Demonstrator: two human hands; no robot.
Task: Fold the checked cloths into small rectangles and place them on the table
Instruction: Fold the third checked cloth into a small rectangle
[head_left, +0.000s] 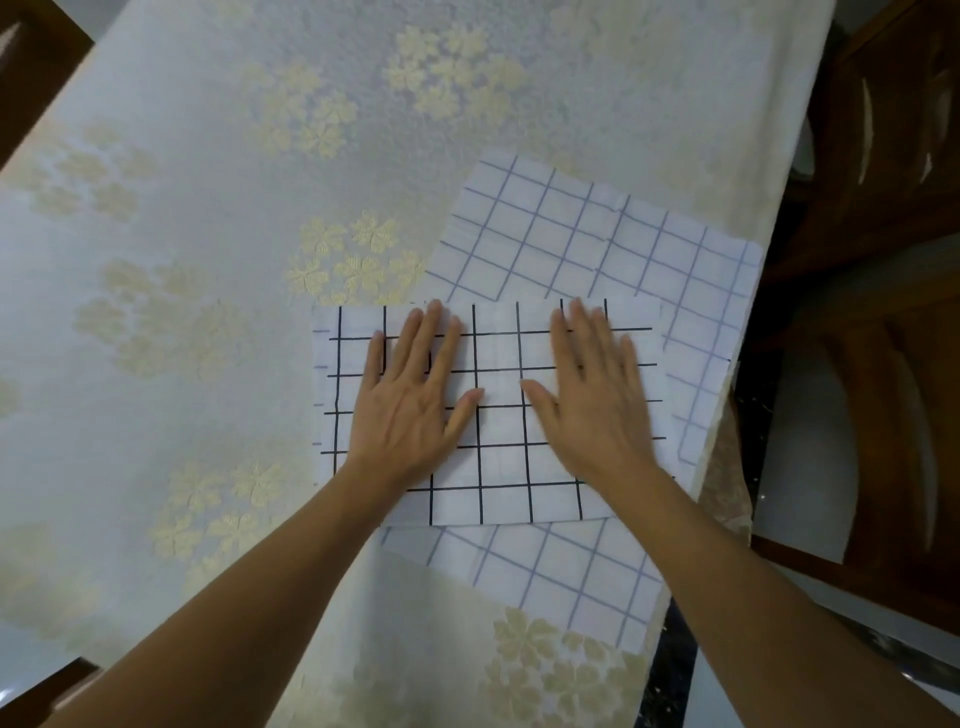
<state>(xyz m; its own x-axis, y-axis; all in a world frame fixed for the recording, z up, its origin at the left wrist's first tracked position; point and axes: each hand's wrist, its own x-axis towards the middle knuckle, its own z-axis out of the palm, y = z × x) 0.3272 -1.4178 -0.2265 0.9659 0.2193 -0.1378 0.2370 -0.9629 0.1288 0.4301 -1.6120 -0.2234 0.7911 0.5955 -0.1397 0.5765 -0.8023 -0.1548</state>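
Note:
A white cloth with black checks (501, 415) lies folded into a rectangle near the table's right edge. My left hand (410, 400) presses flat on its left half, fingers straight and spread. On its right half my right hand (597, 395) lies flat too, slightly blurred. Beneath it, a larger white cloth with pale blue checks (597, 239) lies spread at an angle, showing above, to the right of and below the black-checked one.
The table (208, 208) wears a pale cloth with cream flower patterns and stretches far to the left and back. Dark wooden chairs (893, 156) stand past the right edge. The blue-checked cloth reaches that right edge.

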